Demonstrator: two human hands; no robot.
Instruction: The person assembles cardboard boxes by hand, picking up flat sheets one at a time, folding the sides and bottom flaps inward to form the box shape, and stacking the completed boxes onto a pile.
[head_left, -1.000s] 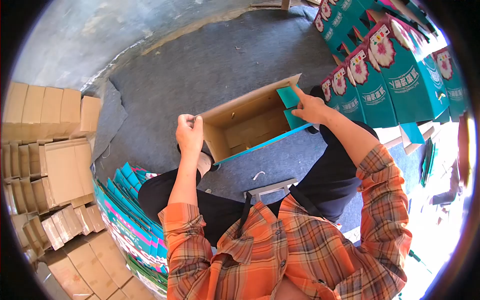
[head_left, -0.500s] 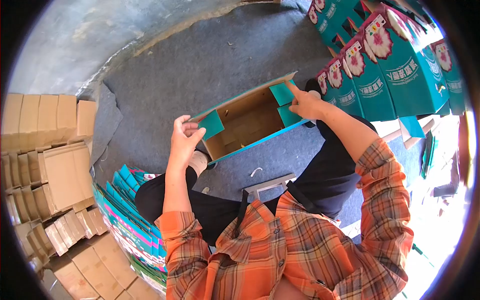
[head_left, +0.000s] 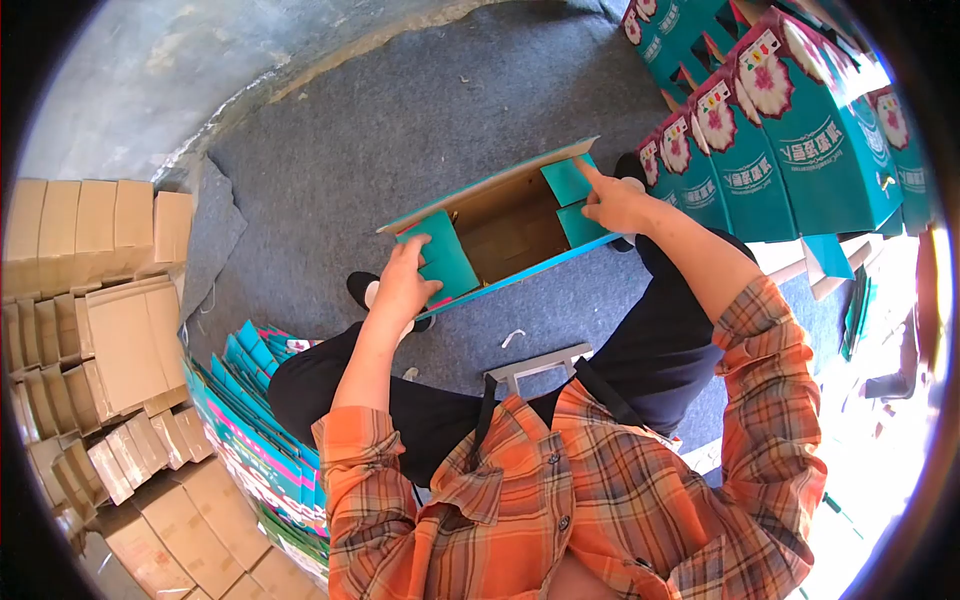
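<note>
An open-topped cardboard box (head_left: 510, 240), teal outside and brown inside, lies on the floor between my feet. My left hand (head_left: 400, 282) rests on its left end flaps (head_left: 452, 262), which are folded inward; its thumb and fingers are spread apart and press on the teal surface. At the opposite end, my right hand (head_left: 618, 203) touches the right end flaps (head_left: 568, 183), the index finger stretched out and the thumb apart from it. Its other fingers are partly hidden. Along the far side a long flap (head_left: 490, 180) stands up.
Several teal boxes with flower prints (head_left: 745, 150) stand at the upper right. Flat teal cartons (head_left: 255, 415) are stacked by my left knee. Brown cardboard boxes (head_left: 125, 340) pile up on the far left. A grey metal frame (head_left: 540, 368) lies between my legs.
My left hand has moved right and down onto the left end of the box, and both flaps there are now folded in. My right hand has barely moved.
</note>
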